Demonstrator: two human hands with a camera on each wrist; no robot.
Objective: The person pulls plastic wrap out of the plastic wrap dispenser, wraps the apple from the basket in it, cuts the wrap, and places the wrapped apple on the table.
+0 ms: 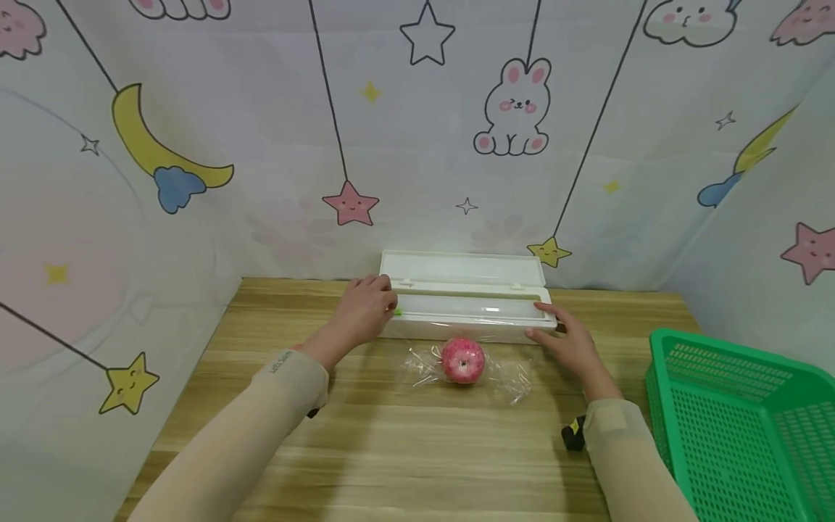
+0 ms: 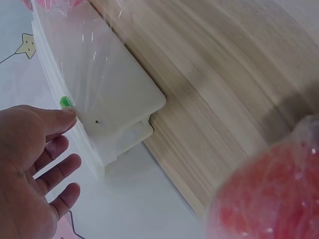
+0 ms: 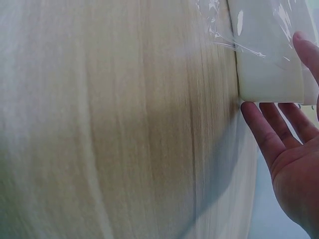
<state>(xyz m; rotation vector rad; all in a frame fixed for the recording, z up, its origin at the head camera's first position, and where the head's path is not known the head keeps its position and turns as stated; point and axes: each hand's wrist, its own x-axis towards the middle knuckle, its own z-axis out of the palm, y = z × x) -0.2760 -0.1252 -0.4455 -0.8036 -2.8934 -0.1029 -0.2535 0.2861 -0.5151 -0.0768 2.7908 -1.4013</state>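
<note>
A white cling film box [image 1: 470, 331] with its lid [image 1: 462, 268] raised lies at the table's back edge. My left hand [image 1: 368, 308] is at its left end, thumb and forefinger pinching a small green slider [image 2: 65, 102] on the box's top edge. The other left fingers curl loosely. My right hand [image 1: 574, 348] steadies the right end, thumb at the front top edge, nearly straight fingers against the end face [image 3: 271, 102]. Clear film [image 1: 424, 365] stretches down from the box over a red apple [image 1: 463, 360] on the table in front.
Another red fruit wrapped in film [image 2: 274, 194] lies near my left forearm, mostly hidden by the sleeve in the head view. A green plastic basket [image 1: 662, 391] stands at the right. A patterned curtain [image 1: 424, 145] hangs right behind the box.
</note>
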